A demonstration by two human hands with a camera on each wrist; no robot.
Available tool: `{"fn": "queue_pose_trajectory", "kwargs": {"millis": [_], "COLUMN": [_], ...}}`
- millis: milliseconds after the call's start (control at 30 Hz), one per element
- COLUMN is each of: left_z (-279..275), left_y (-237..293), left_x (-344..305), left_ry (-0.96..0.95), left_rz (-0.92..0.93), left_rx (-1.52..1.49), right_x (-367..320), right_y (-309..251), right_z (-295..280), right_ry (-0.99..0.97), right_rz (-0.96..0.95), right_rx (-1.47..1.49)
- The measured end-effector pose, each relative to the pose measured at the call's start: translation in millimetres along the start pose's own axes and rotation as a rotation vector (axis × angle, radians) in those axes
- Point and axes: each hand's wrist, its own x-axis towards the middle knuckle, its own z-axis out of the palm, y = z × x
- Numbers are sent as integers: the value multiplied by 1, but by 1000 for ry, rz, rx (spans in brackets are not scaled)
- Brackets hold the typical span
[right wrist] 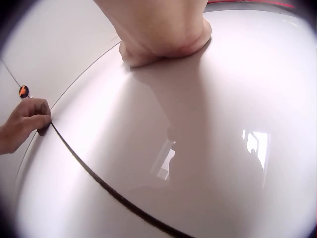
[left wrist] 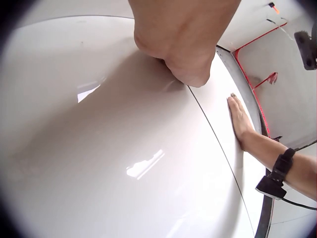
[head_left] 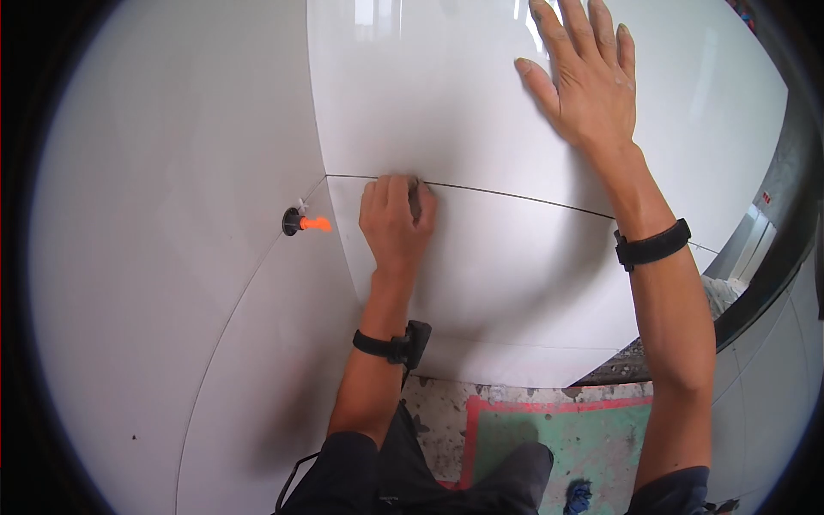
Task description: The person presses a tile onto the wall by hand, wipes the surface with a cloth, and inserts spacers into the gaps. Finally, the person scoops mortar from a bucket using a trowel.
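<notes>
Left hand point(head_left: 397, 215) at the seam point(head_left: 515, 196), right hand point(head_left: 592, 86) flat on the upper tile point(head_left: 463, 103)

The left hand's fingers are curled, with thumb and forefinger close together at the seam; whether they pinch something small there, I cannot tell. The right hand is spread, thumb apart, its palm against the glossy upper tile well above the seam. Below lies the lower tile point(head_left: 515, 275), and the dark seam between the two runs from the corner out past the right forearm. Near the left hand, on the side wall point(head_left: 172, 215), sit a black clip point(head_left: 290, 221) with an orange handle point(head_left: 317, 224) and a white spacer point(head_left: 302, 205). Further down is the floor point(head_left: 438, 429), with a green patch point(head_left: 515, 429) edged in red.

The likeliest trouble, I judge, is the upper tile shifting: uneven pressure from the spread palm could close the seam at one end and leave it wide at the other. If the tile dropped, fingertips at the edge could be nipped. The palm may also slide on so slick a face. A careless sideways knock from the left hand might catch the handle and disturb the side wall's joint.
</notes>
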Motion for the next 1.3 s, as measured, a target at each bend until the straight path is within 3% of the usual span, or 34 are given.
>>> {"fn": "queue_pose_trajectory", "kwargs": {"millis": [300,333,400,600,667,700,767,800,900,1000,1133,1300], "left_z": [-12,-16,-13,34,62,79,103,111,117,120,122,122], "left_y": [3,6,23,154,189,191,190,187,186,184,183,182], "left_x": [-12,-18,-24,-1,-4,-14,-27,-28,-32,-31,-31,-30], "left_ry": [1,9,44,-145,-193,-217,-239,-173,-102,-83,-77,-73], "left_rz": [-26,-19,39,332,436,500,565,577,599,618,630,636], "left_rx": [-13,30,-12,-34,-3,160,334,335,360,385,392,396], "right_x": [1,-2,-26,-235,-304,-336,-384,-408,-413,-397,-383,-376], "right_y": [-3,0,2,29,41,54,89,113,197,234,238,245], "right_z": [5,16,21,-12,-44,-54,-49,-43,-56,-46,-31,-28], "right_ry": [-36,159,164,-2,-58,-77,-68,194,248,288,386,389], "right_rz": [-7,38,17,73,203,252,586,708,1013,927,951,891], "right_rx": [2,174,357,401,528,596,597,624,641,828,1035,1006]}}
